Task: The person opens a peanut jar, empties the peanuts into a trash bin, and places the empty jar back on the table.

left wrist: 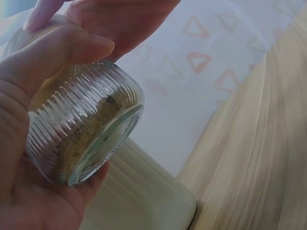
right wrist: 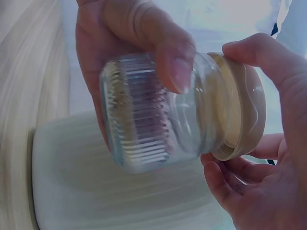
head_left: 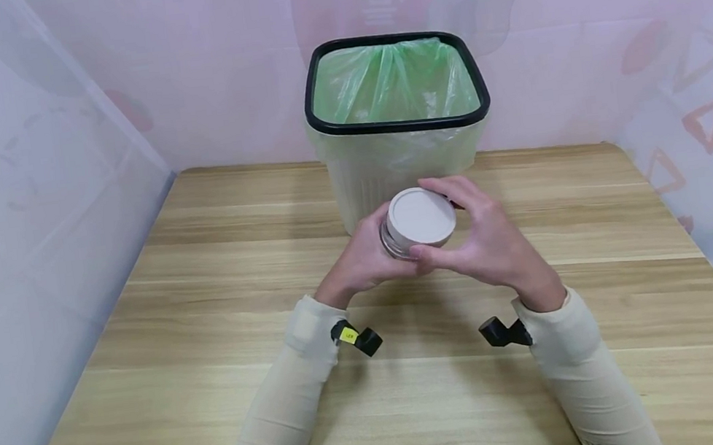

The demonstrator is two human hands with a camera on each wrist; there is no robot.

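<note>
A ribbed clear glass jar (left wrist: 86, 115) is held in the air above the table, in front of the bin. My left hand (head_left: 367, 254) grips the jar's body, thumb along its side. At the jar's mouth is a round beige lid (head_left: 422, 216), which my right hand (head_left: 491, 240) pinches by the rim between thumb and fingers. In the right wrist view the lid (right wrist: 249, 108) looks slightly askew to the glass neck; I cannot tell whether it is threaded on. Brownish contents show through the ribbed glass, too blurred to identify.
A pale waste bin (head_left: 389, 164) with a black rim (head_left: 398, 126) and green liner bag (head_left: 393, 82) stands at the back of the wooden table (head_left: 220, 297). Printed cloth walls (head_left: 217, 99) enclose the back and sides. Small black wrist cameras are strapped over both beige sleeves.
</note>
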